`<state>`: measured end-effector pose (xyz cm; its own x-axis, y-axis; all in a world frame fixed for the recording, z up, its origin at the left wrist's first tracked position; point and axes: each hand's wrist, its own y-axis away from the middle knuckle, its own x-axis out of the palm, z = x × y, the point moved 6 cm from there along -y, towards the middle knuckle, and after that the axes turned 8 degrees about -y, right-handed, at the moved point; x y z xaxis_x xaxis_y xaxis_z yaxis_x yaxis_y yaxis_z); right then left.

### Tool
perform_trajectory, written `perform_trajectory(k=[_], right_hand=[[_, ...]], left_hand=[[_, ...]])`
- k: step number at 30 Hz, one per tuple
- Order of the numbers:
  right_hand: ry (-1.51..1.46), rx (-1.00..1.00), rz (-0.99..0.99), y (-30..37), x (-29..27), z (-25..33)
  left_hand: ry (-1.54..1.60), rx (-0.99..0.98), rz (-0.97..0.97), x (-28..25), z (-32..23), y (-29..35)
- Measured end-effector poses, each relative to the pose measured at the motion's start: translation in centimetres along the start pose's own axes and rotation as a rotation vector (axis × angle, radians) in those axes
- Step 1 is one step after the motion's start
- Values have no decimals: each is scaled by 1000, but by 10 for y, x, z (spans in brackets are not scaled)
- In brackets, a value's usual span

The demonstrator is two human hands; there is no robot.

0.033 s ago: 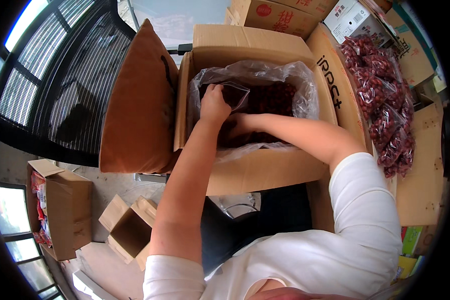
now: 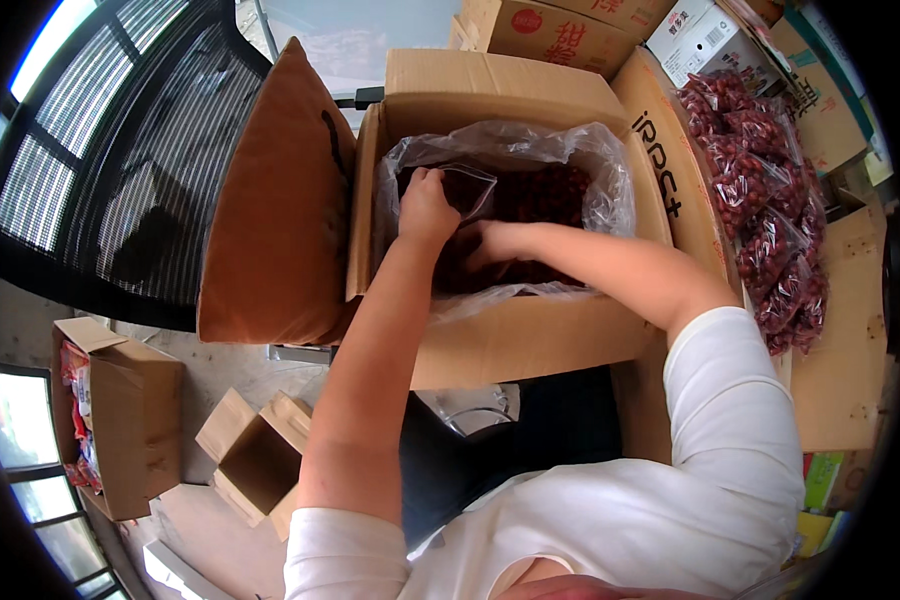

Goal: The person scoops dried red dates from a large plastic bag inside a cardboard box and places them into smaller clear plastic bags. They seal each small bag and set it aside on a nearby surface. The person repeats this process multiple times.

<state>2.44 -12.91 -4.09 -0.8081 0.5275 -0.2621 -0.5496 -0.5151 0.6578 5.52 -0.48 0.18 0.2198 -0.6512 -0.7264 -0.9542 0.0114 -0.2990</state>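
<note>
An open cardboard carton (image 2: 530,345) sits in front of me, lined with a clear plastic sheet (image 2: 610,190). Small dark red fruits (image 2: 550,195), which look like dried dates, lie inside it. At the carton's left side my left hand (image 2: 428,210) is closed on the rim of a clear plastic bag (image 2: 478,188), whose mouth faces right. My right hand (image 2: 492,243) reaches down into the carton just below that bag, among the fruits. Its fingers are lost in shadow, so their grip does not show.
Filled bags of red fruits (image 2: 760,200) are piled on cartons at the right. An orange-brown cushion (image 2: 275,220) leans at the carton's left, beside a black mesh chair (image 2: 150,160). An open small box (image 2: 260,460) and a box of packets (image 2: 135,430) stand on the floor.
My right hand has shifted very slightly within the carton. My left hand keeps its hold on the plastic bag.
</note>
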Motion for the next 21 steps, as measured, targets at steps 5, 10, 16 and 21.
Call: perform_trajectory(k=[5, 10, 16, 21], right_hand=[[-231, 12, -120, 52, -51, 34], [-541, -121, -108, 52, -72, 76], [-569, -34, -201, 11, -78, 44], [-565, -55, -205, 0, -77, 34]], left_hand=[[-1, 26, -17, 8, 10, 0], [74, 115, 156, 22, 6, -3], [152, 29, 262, 23, 1, -3], [169, -69, 356, 20, 5, -1]])
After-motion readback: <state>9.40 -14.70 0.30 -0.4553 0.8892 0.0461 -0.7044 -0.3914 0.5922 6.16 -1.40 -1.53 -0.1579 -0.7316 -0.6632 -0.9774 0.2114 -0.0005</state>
